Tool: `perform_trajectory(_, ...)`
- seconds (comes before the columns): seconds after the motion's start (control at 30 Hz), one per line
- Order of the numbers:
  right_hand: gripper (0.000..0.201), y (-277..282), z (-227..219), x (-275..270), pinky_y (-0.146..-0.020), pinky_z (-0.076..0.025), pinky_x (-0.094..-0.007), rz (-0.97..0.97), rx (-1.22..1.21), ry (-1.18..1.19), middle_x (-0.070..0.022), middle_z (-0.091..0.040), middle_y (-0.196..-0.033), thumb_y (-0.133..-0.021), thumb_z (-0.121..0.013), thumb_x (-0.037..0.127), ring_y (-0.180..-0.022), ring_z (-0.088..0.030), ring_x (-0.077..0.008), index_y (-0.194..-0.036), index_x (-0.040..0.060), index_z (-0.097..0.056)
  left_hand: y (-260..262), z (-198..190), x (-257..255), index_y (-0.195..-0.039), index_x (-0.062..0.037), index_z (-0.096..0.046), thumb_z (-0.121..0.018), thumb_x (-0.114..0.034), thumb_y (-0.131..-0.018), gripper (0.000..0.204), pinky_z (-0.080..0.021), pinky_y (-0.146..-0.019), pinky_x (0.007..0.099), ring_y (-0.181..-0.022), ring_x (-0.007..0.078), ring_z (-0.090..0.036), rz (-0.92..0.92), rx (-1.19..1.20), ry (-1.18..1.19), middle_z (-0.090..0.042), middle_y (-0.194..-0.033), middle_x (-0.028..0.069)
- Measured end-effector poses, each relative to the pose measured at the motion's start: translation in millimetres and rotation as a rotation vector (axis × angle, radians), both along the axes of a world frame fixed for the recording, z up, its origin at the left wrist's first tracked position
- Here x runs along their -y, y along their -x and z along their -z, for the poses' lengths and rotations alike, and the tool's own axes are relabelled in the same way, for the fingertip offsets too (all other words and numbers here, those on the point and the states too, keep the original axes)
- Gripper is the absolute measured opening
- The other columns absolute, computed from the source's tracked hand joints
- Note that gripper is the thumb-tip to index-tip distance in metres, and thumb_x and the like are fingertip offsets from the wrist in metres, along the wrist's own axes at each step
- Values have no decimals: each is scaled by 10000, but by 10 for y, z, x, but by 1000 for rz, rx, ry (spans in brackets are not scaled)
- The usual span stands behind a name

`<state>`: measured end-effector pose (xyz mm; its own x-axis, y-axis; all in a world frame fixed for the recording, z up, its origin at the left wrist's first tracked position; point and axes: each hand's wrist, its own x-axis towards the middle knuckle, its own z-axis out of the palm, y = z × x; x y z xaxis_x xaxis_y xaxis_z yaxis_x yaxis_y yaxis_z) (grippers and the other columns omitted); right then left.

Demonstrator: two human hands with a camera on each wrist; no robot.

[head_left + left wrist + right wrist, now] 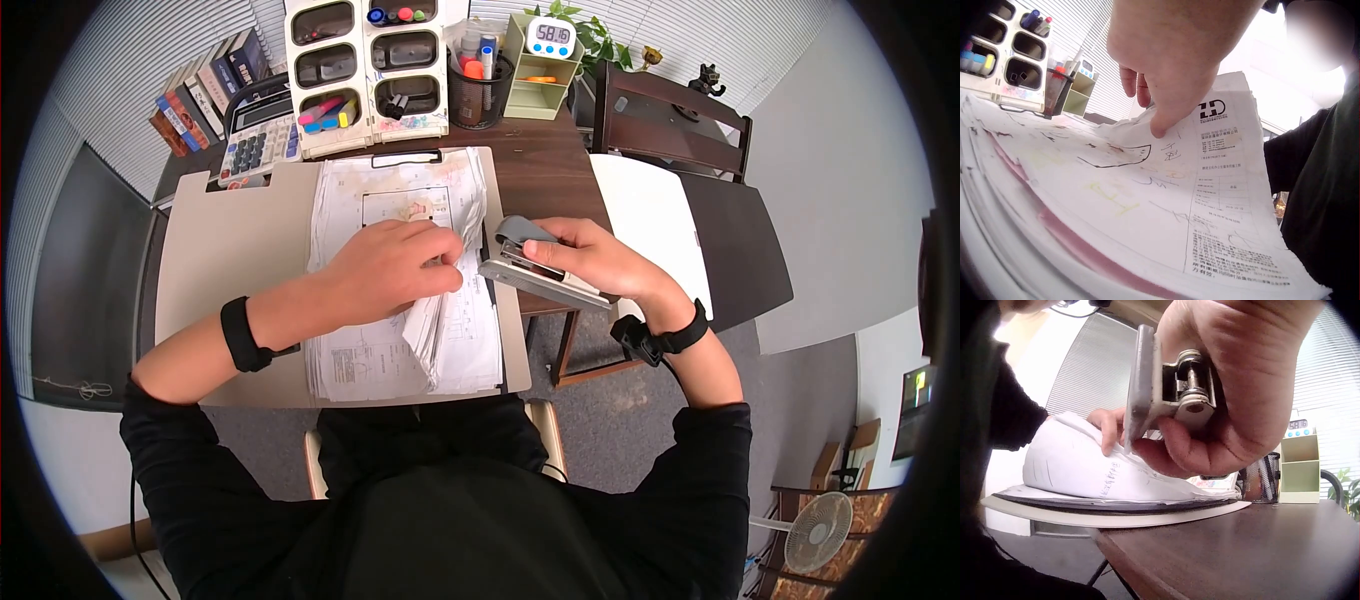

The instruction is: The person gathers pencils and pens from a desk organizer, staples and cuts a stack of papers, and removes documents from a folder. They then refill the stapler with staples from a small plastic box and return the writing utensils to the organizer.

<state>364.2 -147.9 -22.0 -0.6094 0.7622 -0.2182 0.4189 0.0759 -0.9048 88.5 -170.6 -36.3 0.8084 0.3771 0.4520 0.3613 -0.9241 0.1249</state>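
Note:
My left hand [385, 270] pinches the lifted right edge of a thick stack of printed paper sheets [375, 365], bending the upper sheets into a curl. In the left wrist view its thumb presses on the top sheet [1129, 200], which carries pen marks and a printed text column. My right hand [600, 262] grips a grey and white stapler [548, 287], thumb near its top. The stapler's front end points left, close to the raised paper edge. In the right wrist view the stapler's metal hinge [1192, 381] shows in the palm, with the curled sheets [1079, 462] beyond.
The stack lies under a black clip [406, 158] on a beige desk mat [235, 230]. Behind stand a calculator [260, 148], a white drawer organizer [365, 75], a mesh pen cup [478, 95] and a green holder with a timer [550, 38]. A chair [675, 115] stands at right.

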Motion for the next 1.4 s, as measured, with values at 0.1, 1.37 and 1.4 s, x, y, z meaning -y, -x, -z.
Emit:
perform_trajectory(0.1,502,-5,29,-14,-754,-454,-252,-2,-46,50,-46,-648,-932,-942,-564,411,-834,-548,-89,-1167,-37,-600,0,7,2,-838,-127,-598,-668,-7,-673,216,-470,-641,320,-826,204,-590,2,11,-3,-546,-918,7)
perform_trajectory(1.37,411,93,-106,263,-682,-513,-408,-163,473,-786,-100,-668,-920,-759,-710,244,-835,-644,-316,-1150,161,-613,-340,254,43,-1005,-62,-572,-754,-381,-723,463,-436,-825,392,-974,305,-510,-300,9,460,-510,-1002,103)
perform_trajectory(1.4,411,101,-116,266,-682,-513,-408,-168,473,-784,-100,-668,-920,-759,-710,244,-835,-644,-316,-1150,161,-613,-361,246,51,-1005,-62,-572,-754,-381,-723,463,-436,-825,392,-974,305,-510,-304,11,463,-510,-1002,103)
